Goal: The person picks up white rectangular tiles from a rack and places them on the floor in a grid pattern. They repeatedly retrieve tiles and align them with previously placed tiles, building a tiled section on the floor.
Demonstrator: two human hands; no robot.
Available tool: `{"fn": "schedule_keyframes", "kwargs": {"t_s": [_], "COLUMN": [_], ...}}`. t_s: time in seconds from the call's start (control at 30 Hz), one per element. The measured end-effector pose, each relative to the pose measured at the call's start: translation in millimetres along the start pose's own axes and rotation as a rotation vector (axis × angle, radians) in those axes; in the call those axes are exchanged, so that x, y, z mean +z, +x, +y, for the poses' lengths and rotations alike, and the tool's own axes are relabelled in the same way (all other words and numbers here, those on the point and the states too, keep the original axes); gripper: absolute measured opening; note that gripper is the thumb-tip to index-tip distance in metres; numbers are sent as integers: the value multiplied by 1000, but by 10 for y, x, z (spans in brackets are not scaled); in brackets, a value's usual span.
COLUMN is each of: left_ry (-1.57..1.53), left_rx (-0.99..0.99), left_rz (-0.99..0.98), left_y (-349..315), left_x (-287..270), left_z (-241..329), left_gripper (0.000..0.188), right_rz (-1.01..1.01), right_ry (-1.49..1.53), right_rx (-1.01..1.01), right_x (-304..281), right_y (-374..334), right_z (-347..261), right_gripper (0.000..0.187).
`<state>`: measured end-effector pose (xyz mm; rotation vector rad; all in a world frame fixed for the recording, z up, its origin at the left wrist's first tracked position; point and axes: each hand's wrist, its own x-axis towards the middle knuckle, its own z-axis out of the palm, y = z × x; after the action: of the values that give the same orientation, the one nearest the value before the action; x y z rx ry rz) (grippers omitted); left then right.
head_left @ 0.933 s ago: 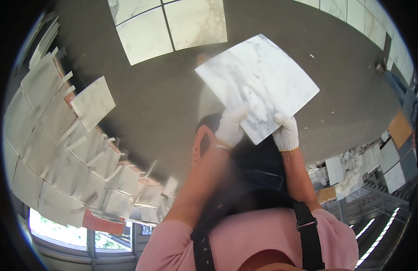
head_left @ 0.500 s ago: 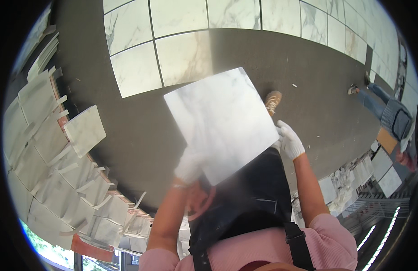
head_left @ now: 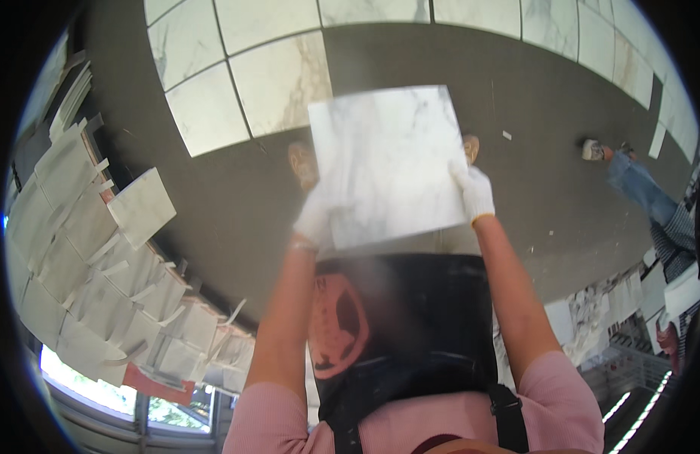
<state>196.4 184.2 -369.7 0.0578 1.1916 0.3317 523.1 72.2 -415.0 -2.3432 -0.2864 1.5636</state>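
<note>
Held up off the floor before me is a square white marble tile with faint grey veins. My left hand, in a white glove, grips its left edge near the lower corner. At the right edge my right hand, gloved too, has its thumb over the tile's face; the other fingers are mostly behind it. Past the tile, a row of laid marble tiles lies on the dark floor. My shoes partly show at both sides of the held tile.
To the left stand stacks of pale tiles with strips between them, and one tile juts out. Another person in jeans is at the far right. More stacked slabs lie behind on the right. Small white scraps dot the floor.
The tile has turned straighter and moved up and away from my body. My right hand now grips its right edge. The other person at the right has shifted and holds something pale.
</note>
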Motion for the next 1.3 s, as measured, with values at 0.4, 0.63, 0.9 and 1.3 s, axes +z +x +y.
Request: {"fn": "schedule_keyframes", "kwargs": {"t_s": [0.4,0.63,0.9,1.3], "left_ry": [464,670,551,1144], "left_rx": [115,51,97,92], "left_rz": [202,452,434,227], "left_y": [249,-5,-251,1532], "left_x": [212,345,1480,2006], "left_z": [-186,-347,-511,-650], "left_gripper": [48,39,44,43], "right_rz": [88,116,195,277], "right_ry": [-211,39,161,-13], "right_rx": [-134,135,49,-127], "right_x": [-231,-396,-1234,-2204], "right_y": [-50,-307,-480,1062], "right_z": [194,289,365,383], "right_gripper": [55,50,43,55]}}
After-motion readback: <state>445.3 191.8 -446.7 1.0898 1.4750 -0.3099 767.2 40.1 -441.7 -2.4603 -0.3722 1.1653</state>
